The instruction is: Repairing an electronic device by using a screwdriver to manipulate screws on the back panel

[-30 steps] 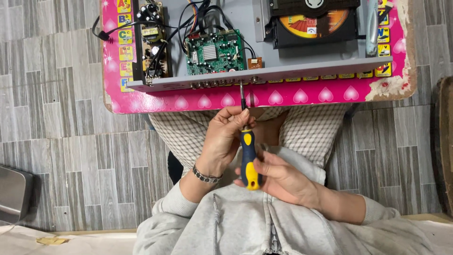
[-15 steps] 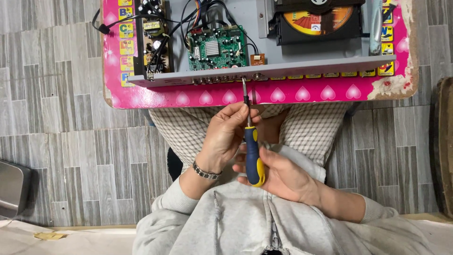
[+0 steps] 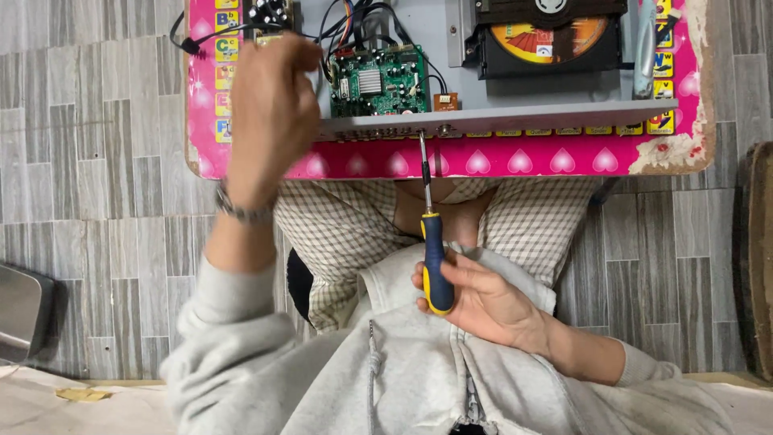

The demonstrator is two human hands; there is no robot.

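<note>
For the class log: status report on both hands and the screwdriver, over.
Right hand grips the blue-and-yellow screwdriver, tip at the grey chassis front edge. Left hand raised over the chassis's left side, holding nothing visible. Shaft path unobstructed.

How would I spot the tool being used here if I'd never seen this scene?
Find the pink table at the top, carrying an opened grey device. Just below its front edge, the right hand holds a screwdriver. Its blue-and-yellow handle and thin metal shaft pointing up at the device set it apart.

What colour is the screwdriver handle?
Blue and yellow screwdriver handle, seen in the head view.
</note>
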